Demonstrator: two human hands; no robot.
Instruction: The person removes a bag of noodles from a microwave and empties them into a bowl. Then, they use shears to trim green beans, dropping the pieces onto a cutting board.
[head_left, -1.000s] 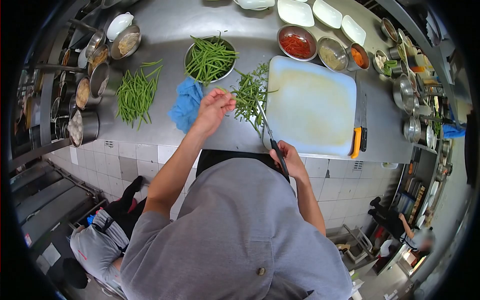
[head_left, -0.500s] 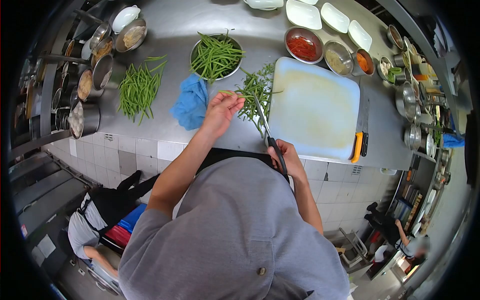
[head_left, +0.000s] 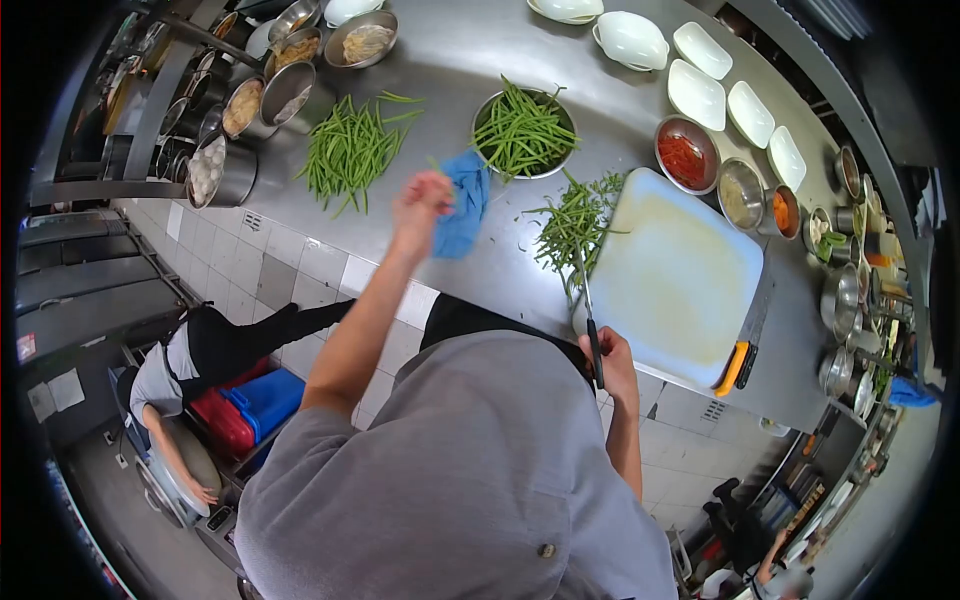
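My left hand [head_left: 424, 205], blurred by motion, is over the blue cloth [head_left: 465, 205]. Its fingers are closed, and the green tip of a bean [head_left: 433, 162] pokes out above them. To its left lies a loose pile of green beans [head_left: 350, 152] on the steel counter. My right hand [head_left: 612, 365] is wrapped around the black handles of a pair of scissors [head_left: 594, 340] at the counter's front edge. The blades point away from me, into a heap of bean trimmings [head_left: 575, 230] beside the cutting board. Behind the cloth, a steel bowl [head_left: 558, 168] holds more green beans.
A white cutting board [head_left: 680, 285] lies at right, with a yellow-handled knife [head_left: 735, 365] beside it. Food bowls and white dishes [head_left: 696, 95] stand behind. Steel pots [head_left: 235, 175] line the left side. One co-worker [head_left: 165, 375] bends at lower left; another person is at lower right.
My left hand has moved left, away from the scissors, toward the loose bean pile. The scissors remain at the trimmings in my right hand. The whole view has turned and shifted.
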